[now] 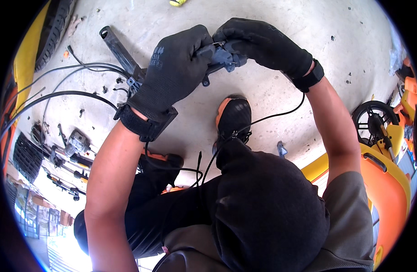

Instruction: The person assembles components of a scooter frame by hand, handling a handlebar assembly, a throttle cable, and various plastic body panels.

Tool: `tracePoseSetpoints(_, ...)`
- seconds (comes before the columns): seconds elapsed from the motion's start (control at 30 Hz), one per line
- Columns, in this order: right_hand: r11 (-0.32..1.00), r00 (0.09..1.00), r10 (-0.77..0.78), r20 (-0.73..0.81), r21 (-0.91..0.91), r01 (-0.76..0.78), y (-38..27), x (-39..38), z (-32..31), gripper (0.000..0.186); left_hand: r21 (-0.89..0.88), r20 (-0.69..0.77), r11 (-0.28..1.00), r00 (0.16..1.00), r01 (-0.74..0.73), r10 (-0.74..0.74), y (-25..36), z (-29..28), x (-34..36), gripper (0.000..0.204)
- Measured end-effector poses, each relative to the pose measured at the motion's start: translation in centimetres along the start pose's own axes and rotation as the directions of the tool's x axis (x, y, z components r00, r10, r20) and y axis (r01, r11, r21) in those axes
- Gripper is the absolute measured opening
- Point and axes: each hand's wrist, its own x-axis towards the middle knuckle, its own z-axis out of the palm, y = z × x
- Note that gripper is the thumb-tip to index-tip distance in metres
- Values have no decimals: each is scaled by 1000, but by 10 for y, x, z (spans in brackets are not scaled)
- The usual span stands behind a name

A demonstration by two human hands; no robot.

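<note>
Both hands wear black gloves and meet at the top middle, over the concrete floor. Between them is a dark grey, irregular part (226, 60) with small lugs; its kind is not clear. My left hand (176, 65) is closed around its left side, and my right hand (265, 43) grips the right end with curled fingers. Their fingertips nearly touch above it, and part of the piece is hidden by the gloves. A dark hollow tube (120, 50) slants out behind my left hand. Black cables (58, 94) run from near my left wrist toward the left edge.
My black and orange shoe (235, 115) stands below the hands. A tyre (56, 31) and yellow frame (27, 68) border the left. Small dark bits and tools (77, 143) lie on the floor. Right are a small wheel (376, 120) and an orange-yellow body panel (392, 186).
</note>
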Motion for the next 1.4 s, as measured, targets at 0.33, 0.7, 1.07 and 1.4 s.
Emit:
tracePoseSetpoints(0.33, 998, 998, -61, 20, -31, 62, 6, 2, -1, 26, -22, -22, 1000, 1000, 20, -21, 2, 1, 2, 9)
tracePoseSetpoints(0.7, 990, 993, 113, -13, 88, -112, -3, -3, 3, 24, 22, 27, 998, 998, 60, -61, 1, -2, 0, 11)
tracePoseSetpoints(1.07, 998, 999, -26, -38, -59, 24, 2, -6, 2, 26, -1, 41, 998, 997, 64, -64, 0, 0, 0, 9)
tracePoseSetpoints(1.4, 996, 999, -5, -54, -84, 1, -1, -7, 6, 27, -28, 79, 994, 992, 106, -103, 2, -1, 0, 12)
